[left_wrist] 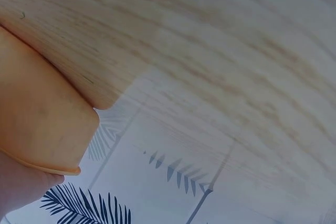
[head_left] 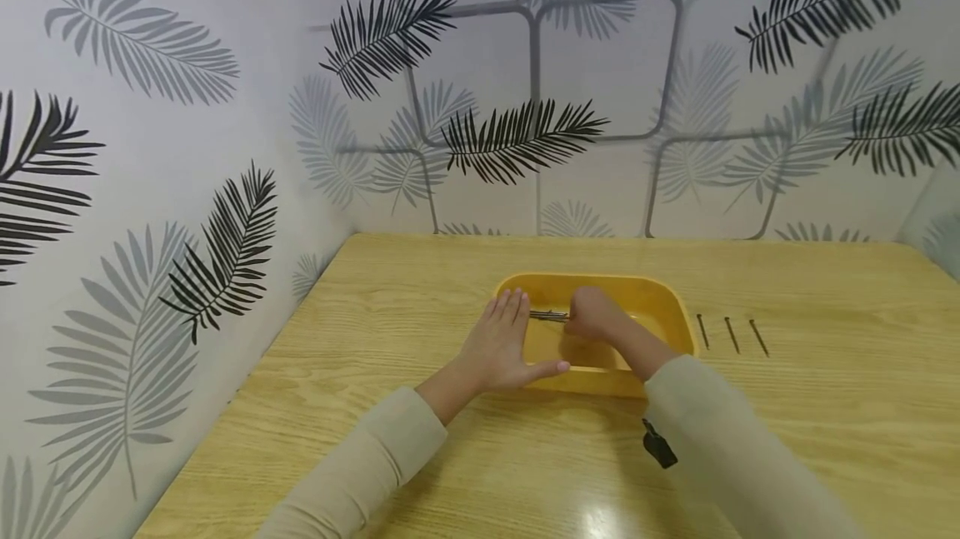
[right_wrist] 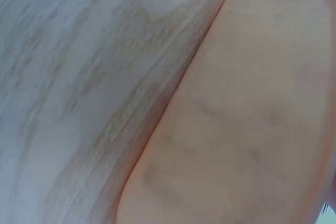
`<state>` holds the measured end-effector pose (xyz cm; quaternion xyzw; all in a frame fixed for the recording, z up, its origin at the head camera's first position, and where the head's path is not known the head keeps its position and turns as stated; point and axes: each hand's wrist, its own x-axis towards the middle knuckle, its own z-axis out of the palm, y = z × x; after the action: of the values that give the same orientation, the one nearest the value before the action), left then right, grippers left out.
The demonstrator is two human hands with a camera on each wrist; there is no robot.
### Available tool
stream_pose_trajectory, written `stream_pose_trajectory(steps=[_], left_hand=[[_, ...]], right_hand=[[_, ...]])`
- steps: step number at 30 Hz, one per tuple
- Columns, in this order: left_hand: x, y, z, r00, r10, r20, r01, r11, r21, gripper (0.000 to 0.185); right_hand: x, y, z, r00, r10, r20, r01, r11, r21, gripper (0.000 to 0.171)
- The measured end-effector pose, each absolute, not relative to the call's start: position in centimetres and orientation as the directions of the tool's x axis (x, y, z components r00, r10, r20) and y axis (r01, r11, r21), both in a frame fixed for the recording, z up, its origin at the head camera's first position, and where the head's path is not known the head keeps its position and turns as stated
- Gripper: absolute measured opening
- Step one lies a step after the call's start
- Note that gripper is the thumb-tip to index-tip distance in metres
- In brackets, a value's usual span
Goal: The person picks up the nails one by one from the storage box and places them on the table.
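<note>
A yellow plastic tray [head_left: 667,300] sits on the wooden table [head_left: 420,297]. My left hand [head_left: 504,343] lies flat with straight fingers on the tray's left rim, thumb along its front edge. My right hand [head_left: 592,314] is inside the tray, fingers curled round a bundle of dark nails [head_left: 547,316] that sticks out to the left. Three loose nails [head_left: 731,334] lie side by side on the table just right of the tray. The left wrist view shows the tray's outer wall [left_wrist: 37,124] and the tabletop; the right wrist view shows only the tray's wall [right_wrist: 247,119] and wood grain.
Walls with a leaf pattern close the table at the back and left. A small black object [head_left: 658,444] hangs at my right sleeve. Bare tabletop stretches in front of the tray and to its far right.
</note>
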<state>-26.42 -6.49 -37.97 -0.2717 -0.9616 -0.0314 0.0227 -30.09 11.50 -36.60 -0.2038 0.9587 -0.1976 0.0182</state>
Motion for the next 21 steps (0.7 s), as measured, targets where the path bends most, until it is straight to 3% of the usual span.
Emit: stream_pose_trajectory(steps=[10,21], left_hand=[[-26.2,-6.8,-38.0,-0.845,0.527,0.093,0.53,0.848,0.009,0.106],[-26.3,-6.4,-37.9,-0.869,0.491,0.064,0.495,0.867,0.067,0.106]], right_hand=[[-29.4,12.8,-35.8,-0.913,-0.401,0.077,-0.389,0.794,-0.468,0.043],[-29.6,14.6,-35.4,-0.921,-0.374,0.113,-0.375,0.766,-0.522,0.035]])
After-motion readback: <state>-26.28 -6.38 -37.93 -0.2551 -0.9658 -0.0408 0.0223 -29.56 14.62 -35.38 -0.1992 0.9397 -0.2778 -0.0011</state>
